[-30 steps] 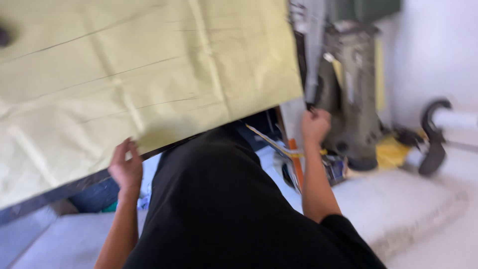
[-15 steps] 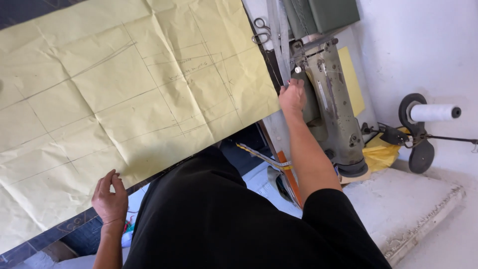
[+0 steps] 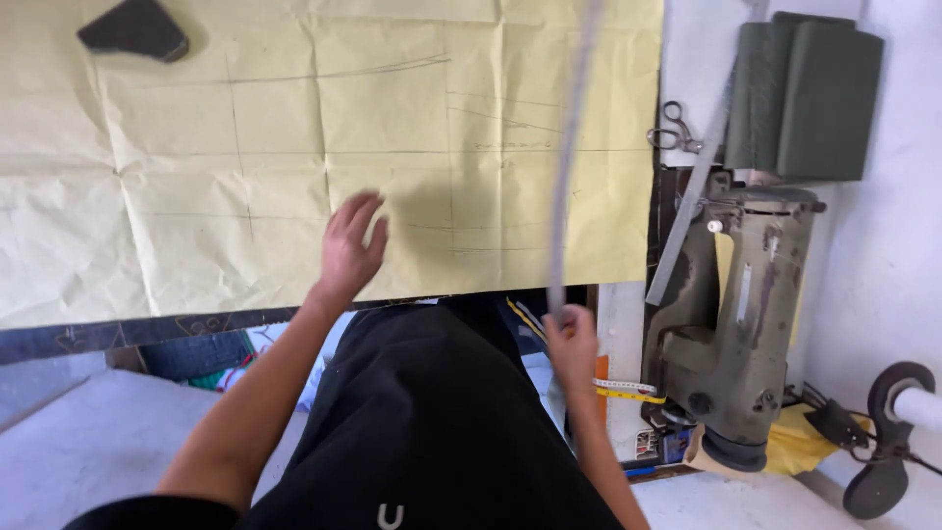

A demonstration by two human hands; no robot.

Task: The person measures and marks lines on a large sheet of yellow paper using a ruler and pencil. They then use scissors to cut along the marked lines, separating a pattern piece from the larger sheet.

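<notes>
**Hidden / cut off / blurred**

Ref: yellow pattern paper [image 3: 294, 147].
- Paper: top & left cut by frame edge.
- Long ruler [image 3: 569, 157] over its right part: motion-blurred, top end out of frame.
- Pencil notes on the paper: too small to read.
- Right hand [image 3: 571, 339] below: grip unclear.
</notes>
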